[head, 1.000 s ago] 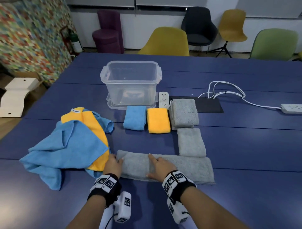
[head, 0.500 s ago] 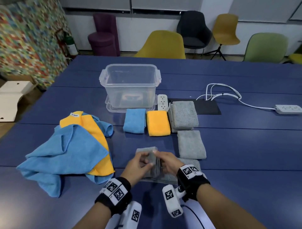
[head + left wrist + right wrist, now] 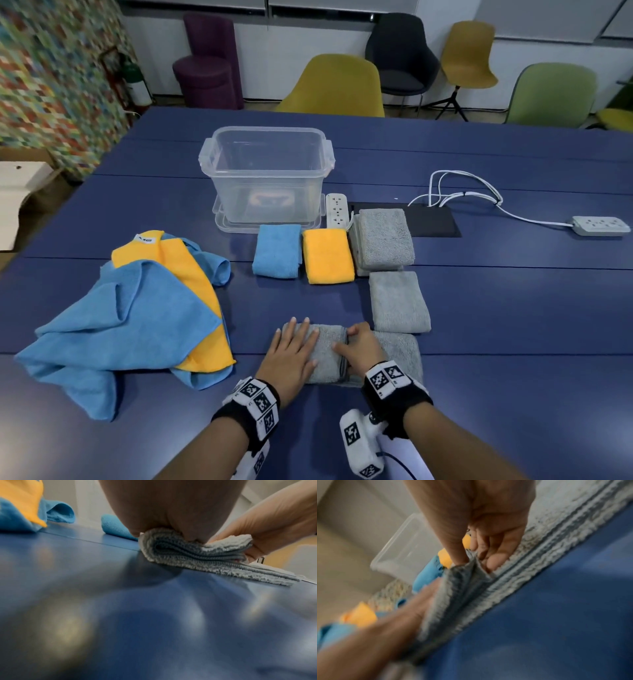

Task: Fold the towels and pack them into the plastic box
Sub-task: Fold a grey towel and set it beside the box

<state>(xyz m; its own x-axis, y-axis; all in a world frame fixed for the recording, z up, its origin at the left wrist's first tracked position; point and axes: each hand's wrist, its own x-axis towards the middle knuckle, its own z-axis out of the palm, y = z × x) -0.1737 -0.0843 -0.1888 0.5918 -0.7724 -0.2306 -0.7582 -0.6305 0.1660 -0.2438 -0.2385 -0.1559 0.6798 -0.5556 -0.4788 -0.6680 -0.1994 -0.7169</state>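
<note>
A grey towel (image 3: 394, 349) lies near the front edge of the blue table (image 3: 513, 325), its left part folded over onto the middle. My left hand (image 3: 294, 346) presses flat on the folded part. My right hand (image 3: 356, 346) pinches the edge of the folded flap, thumb on top; in the right wrist view the fingers (image 3: 494, 561) sit under the flap. The clear plastic box (image 3: 267, 171) stands empty at the back on its lid. In front of it lie folded towels: blue (image 3: 276, 255), yellow (image 3: 328, 257), a grey stack (image 3: 383, 238) and one grey (image 3: 397, 301).
A loose pile of blue and yellow towels (image 3: 137, 315) lies at the left. A white power strip (image 3: 337, 214) and a black mat (image 3: 431, 224) sit right of the box. Cables run to another power strip (image 3: 601, 226). Chairs stand behind the table.
The grey towel was a long strip under both hands. Its left end was lifted and folded over to the right, and my left hand now presses flat on the fold.
</note>
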